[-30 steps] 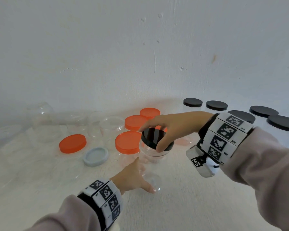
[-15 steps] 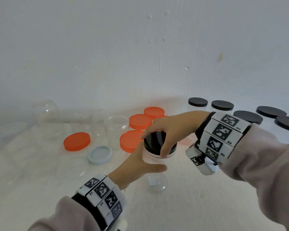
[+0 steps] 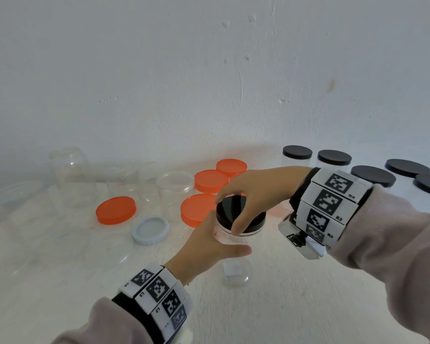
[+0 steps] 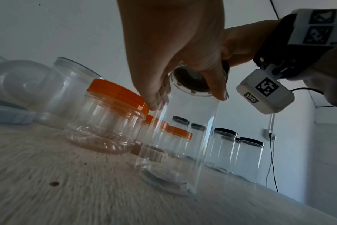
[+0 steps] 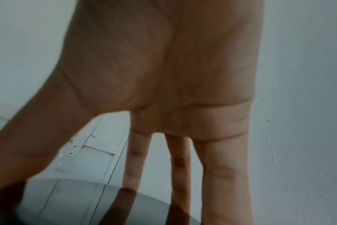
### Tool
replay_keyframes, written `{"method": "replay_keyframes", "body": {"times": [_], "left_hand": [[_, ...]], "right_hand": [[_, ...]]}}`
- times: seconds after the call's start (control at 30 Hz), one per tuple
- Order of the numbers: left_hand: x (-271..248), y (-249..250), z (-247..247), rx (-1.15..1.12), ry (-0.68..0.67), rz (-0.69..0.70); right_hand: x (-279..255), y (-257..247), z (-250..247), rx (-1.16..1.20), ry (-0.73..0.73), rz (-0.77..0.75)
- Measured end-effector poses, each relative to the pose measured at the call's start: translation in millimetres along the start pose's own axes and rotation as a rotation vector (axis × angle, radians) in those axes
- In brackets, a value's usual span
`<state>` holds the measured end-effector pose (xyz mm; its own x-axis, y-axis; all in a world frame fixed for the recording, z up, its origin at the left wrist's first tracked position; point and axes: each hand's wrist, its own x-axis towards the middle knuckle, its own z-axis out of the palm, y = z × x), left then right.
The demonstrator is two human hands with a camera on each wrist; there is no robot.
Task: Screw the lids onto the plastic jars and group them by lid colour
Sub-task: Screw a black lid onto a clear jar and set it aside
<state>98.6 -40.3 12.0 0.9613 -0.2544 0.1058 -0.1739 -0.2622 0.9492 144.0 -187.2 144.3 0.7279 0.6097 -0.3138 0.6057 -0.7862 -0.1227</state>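
A tall clear jar (image 3: 235, 274) stands upright on the table in the middle of the head view. A black lid (image 3: 255, 218) sits on its mouth. My right hand (image 3: 227, 214) reaches over from the right and grips this lid, thumb on the near rim and fingers over the far side. My left hand (image 3: 216, 242) wraps round the jar's upper body just under the lid. The left wrist view shows the jar (image 4: 183, 137) with my left hand (image 4: 187, 97) round its top. In the right wrist view, fingers (image 5: 221, 175) reach down onto the glossy lid (image 5: 87, 202).
Three orange-lidded jars (image 3: 210, 181) stand just behind. An orange lid (image 3: 116, 209) and a grey-blue lid (image 3: 150, 230) lie to the left. Open clear jars (image 3: 71, 170) stand at the back left. Several black-lidded jars (image 3: 372, 176) stand at the right, against a white wall.
My left hand rose from the jar's foot and closed round its upper body under the lid. My right hand stayed on the black lid, which now sits more level.
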Motion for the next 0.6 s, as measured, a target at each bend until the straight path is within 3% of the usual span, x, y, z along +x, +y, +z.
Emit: {"method": "replay_keyframes", "body": {"times": [0.2,0.47,0.6], "left_hand": [[0,-5,0,0.011,0.017,-0.008],[-1,-4,0,-0.002,0.022,-0.019],[-1,-3,-1,-0.001,0.011,-0.006]], "right_hand": [[2,-6,6,-0.042,0.061,0.096],[-5,-11,-9,-0.071,-0.113,0.05],[-2,-10,-7,-0.07,-0.091,0.034]]}}
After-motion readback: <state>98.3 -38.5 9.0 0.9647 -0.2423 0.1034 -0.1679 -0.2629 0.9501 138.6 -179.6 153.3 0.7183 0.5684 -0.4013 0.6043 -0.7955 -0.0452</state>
